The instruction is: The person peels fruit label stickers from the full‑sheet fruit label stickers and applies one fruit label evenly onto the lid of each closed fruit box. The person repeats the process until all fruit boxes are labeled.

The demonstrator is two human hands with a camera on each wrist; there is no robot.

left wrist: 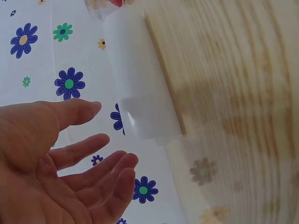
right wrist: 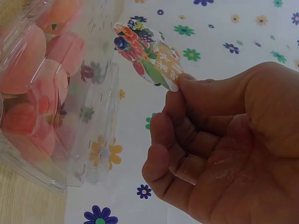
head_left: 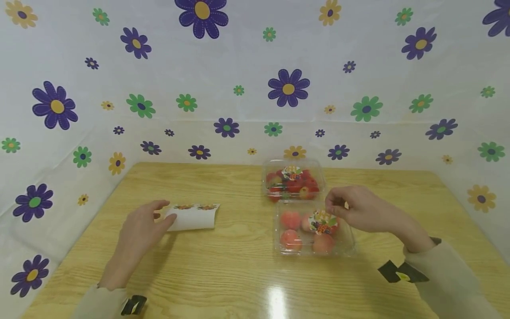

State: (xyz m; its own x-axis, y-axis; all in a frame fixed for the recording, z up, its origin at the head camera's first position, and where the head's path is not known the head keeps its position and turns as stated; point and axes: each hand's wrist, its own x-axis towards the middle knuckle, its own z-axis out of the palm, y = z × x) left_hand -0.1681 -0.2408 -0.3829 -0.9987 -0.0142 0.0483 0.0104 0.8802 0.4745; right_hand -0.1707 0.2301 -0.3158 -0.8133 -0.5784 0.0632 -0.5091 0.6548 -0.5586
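Between thumb and forefinger, my right hand [head_left: 364, 208] pinches a round fruit-printed sticker [right wrist: 147, 56] by its edge. In the head view the sticker is over a clear plastic box [head_left: 280, 250] of peaches [head_left: 291, 239]; the right wrist view shows it apart from the lid. My left hand [head_left: 139, 230], its fingers spread and loosely bent, is beside a curled white sticker sheet [head_left: 193, 219]. In the left wrist view, a gap shows between those fingers and the sheet. Fruit-printed stickers [head_left: 207, 207] show along the sheet's far edge.
Behind the peach box stands another clear box [head_left: 264, 179] of red fruit, with a fruit sticker [head_left: 292, 173] on its lid. Both are on a wooden table [head_left: 223, 274]. A white flower-patterned cloth [head_left: 239, 57] rises behind and along the sides.
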